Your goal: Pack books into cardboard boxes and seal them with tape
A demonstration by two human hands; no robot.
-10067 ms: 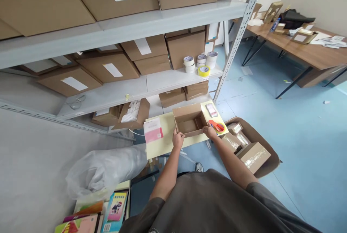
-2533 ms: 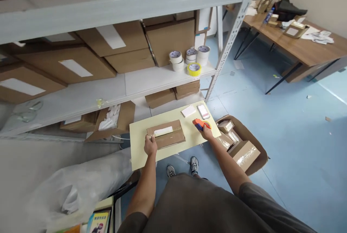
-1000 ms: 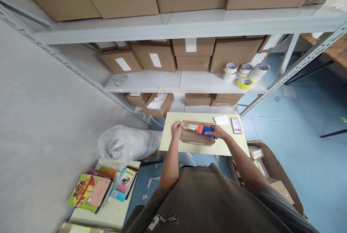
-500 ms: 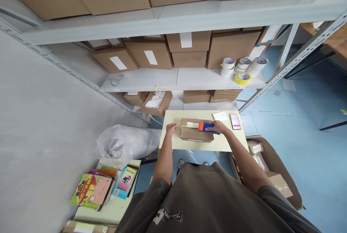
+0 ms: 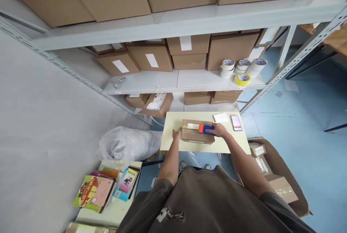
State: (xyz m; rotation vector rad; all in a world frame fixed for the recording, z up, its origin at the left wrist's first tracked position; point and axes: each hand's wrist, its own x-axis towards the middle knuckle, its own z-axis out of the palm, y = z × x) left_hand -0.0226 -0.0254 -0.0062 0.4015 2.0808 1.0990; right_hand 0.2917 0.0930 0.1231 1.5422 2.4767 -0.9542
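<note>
A small cardboard box (image 5: 193, 137) lies on the pale yellow table, with clear tape and a white label strip along its top. At the box's left end is my left hand (image 5: 177, 134), its fingers closed against the edge there. My right hand (image 5: 218, 130) grips a flat blue hand tool with an orange end (image 5: 206, 129); its exact kind is not clear. The tool rests along the right part of the box top, orange end pointing left.
A phone (image 5: 236, 123) and a white paper pad (image 5: 220, 117) lie on the table (image 5: 230, 144). Shelving ahead bears boxes and tape rolls (image 5: 242, 78). To the right stands a large open carton (image 5: 294, 178) with parcels; to the left are a plastic-wrapped bundle (image 5: 132, 142) and books (image 5: 94, 193).
My left hand has moved right, from beside the box onto its left end. The right hand and blue tool stay almost in place on the box top.
</note>
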